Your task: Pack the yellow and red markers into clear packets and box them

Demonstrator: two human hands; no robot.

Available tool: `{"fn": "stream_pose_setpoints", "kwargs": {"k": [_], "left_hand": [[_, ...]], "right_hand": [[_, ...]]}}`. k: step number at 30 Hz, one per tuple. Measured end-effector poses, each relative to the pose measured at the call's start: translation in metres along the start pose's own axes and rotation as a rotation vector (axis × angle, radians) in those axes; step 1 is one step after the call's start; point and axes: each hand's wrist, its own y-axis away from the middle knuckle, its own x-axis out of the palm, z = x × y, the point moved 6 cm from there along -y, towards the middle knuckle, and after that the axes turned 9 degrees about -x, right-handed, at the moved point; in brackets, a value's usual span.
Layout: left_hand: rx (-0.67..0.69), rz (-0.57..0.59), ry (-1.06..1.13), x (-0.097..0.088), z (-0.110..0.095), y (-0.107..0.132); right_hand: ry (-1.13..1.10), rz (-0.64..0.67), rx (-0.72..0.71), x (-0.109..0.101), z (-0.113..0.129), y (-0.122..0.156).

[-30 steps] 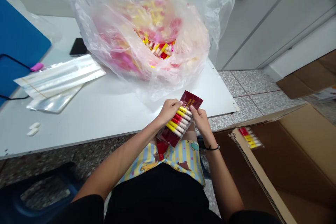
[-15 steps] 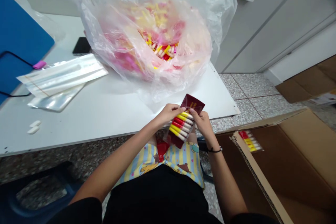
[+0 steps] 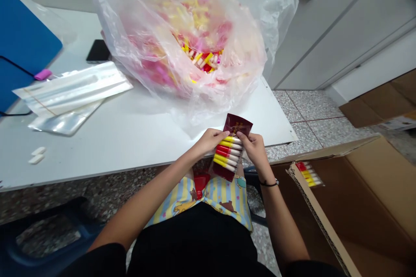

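Observation:
In front of my lap I hold up a clear plastic packet (image 3: 227,160) with a dark maroon backing card (image 3: 238,123). Inside it lies a column of short sticks, each yellow or red at one end and white at the other. My left hand (image 3: 210,140) pinches the packet's left edge near the top stick. On the opposite edge, the thumb of my right hand (image 3: 255,147) presses over the card, its fingers behind. A large translucent bag (image 3: 139,39) on the table bulges with many loose sticks of the same colours.
A white table (image 3: 130,143) holds flat clear sleeves (image 3: 81,88), a black phone (image 3: 98,51), two small white pieces (image 3: 37,156) and a blue folder (image 3: 26,30). To my right, an open cardboard box (image 3: 364,207) has a similar packet (image 3: 310,174) by its near flap.
The packet has turned slightly more upright between my hands, which keep their pinch on it. The view has shifted a little.

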Motion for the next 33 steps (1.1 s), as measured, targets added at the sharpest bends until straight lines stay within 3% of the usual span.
{"fn": "stream_pose_setpoints", "kwargs": {"k": [4, 9, 15, 19, 22, 24, 29, 33], "left_hand": [[0.061, -0.052, -0.042, -0.004, -0.012, 0.001], [0.097, -0.211, -0.065, -0.011, -0.017, 0.004], [0.029, -0.035, -0.058, -0.005, -0.016, 0.008], [0.082, -0.168, -0.102, -0.011, -0.026, 0.01], [0.105, -0.271, -0.084, -0.013, -0.028, 0.009], [0.103, -0.269, -0.044, -0.01, -0.025, 0.009], [0.095, -0.175, 0.035, 0.0, -0.017, 0.011], [0.078, -0.195, 0.126, -0.002, -0.02, 0.013]], "right_hand": [[-0.032, -0.022, 0.03, 0.0, 0.0, -0.002], [-0.145, 0.2, 0.148, 0.016, -0.009, -0.001], [-0.048, 0.05, 0.088, 0.007, -0.001, -0.005], [-0.122, 0.048, 0.11, 0.009, -0.003, -0.006], [-0.166, 0.136, 0.143, 0.014, -0.005, -0.006], [-0.163, 0.15, 0.125, 0.015, -0.005, -0.006], [-0.065, -0.032, 0.083, 0.005, -0.002, -0.006], [-0.079, 0.033, 0.021, 0.007, 0.009, -0.007]]}}
